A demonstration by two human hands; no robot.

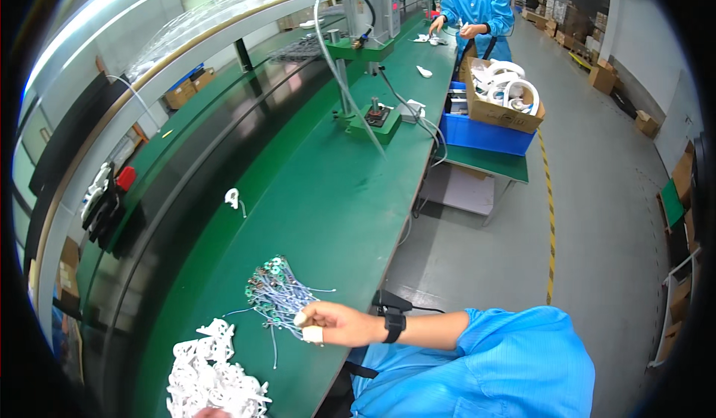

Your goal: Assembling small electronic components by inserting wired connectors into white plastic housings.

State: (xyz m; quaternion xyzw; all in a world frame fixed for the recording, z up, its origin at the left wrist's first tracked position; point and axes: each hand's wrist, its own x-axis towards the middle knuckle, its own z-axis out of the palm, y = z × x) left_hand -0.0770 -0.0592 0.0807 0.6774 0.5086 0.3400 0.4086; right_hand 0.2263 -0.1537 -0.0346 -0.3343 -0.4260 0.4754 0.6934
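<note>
My right hand (328, 322) reaches in from the right in a blue sleeve, with a black wristband and white finger cots. Its fingertips are pinched on the wires of a bundle of small green round boards with thin blue-white leads (274, 293), which lies on the green workbench (335, 202). Just left of that, at the near edge, is a heap of white plastic parts (212, 381). Only a sliver of my left hand (211, 413) shows at the bottom edge, under that heap. Its fingers are hidden.
A single white part (233, 198) lies further up the bench beside the black conveyor strip (186, 194). A green fixture with hoses (373, 116) stands mid-bench. Beyond are a blue crate (485, 133), a cardboard box of white rings (503, 93) and a co-worker in a blue coat (477, 8).
</note>
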